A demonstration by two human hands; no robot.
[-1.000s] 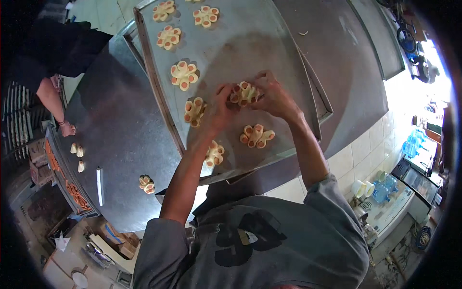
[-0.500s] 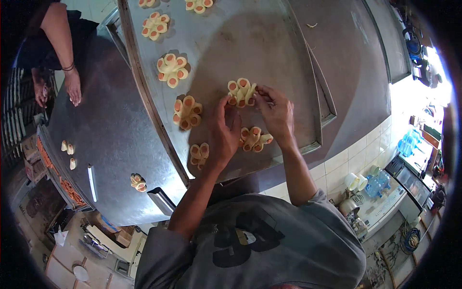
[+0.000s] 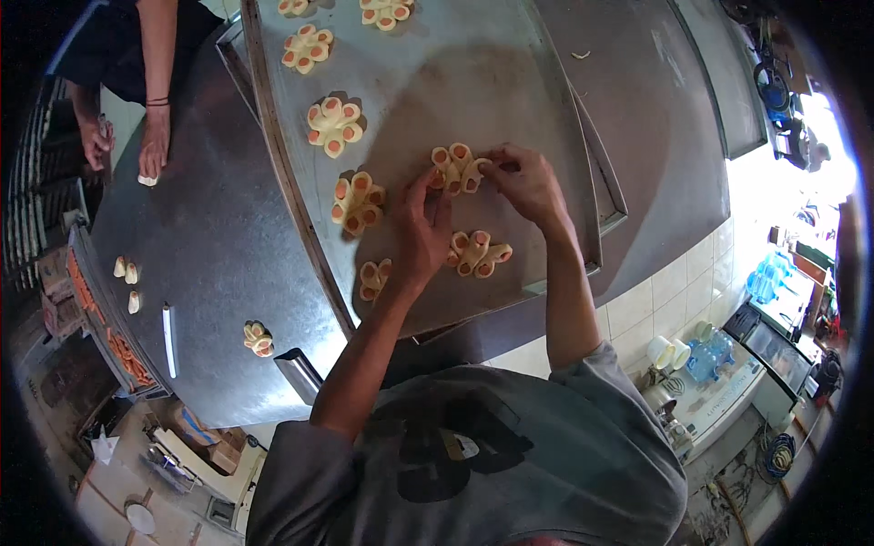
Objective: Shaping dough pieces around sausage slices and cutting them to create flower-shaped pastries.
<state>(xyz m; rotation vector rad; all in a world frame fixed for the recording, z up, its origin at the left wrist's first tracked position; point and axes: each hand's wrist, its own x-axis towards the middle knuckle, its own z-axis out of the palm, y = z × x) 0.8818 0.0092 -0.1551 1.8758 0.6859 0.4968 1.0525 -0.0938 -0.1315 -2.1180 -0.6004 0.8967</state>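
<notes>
A flower-shaped sausage bun [image 3: 458, 169] of raw pale dough, with orange-red sausage slices in its petals, lies on a metal baking tray [image 3: 487, 100]. At its near left side, my left hand [image 3: 424, 238] has thumb and forefinger around a petal. My right hand [image 3: 530, 185] pinches the petal on its right, fingers bent together. Just nearer to me lies a second sausage bun [image 3: 477, 254], its petals unevenly spread. Along the tray's left side sit several finished-looking flowers, among them one sausage bun [image 3: 358, 202] beside my left hand. Another sausage bun [image 3: 374, 278] is partly hidden by my left forearm.
On the dark table [image 3: 218, 209] at left lie small dough-wrapped pieces [image 3: 132, 271], a white stick-like tool [image 3: 169, 341] and a metal scraper [image 3: 299, 373]. A box of sausages [image 3: 127, 355] stands at the table's edge. A co-worker's hand [image 3: 155, 141] touches dough at far left.
My right hand has shifted slightly on the bun's right petal, which now lies spread further outward. The view has moved a little. The co-worker's hand now has a small dough piece under its fingers.
</notes>
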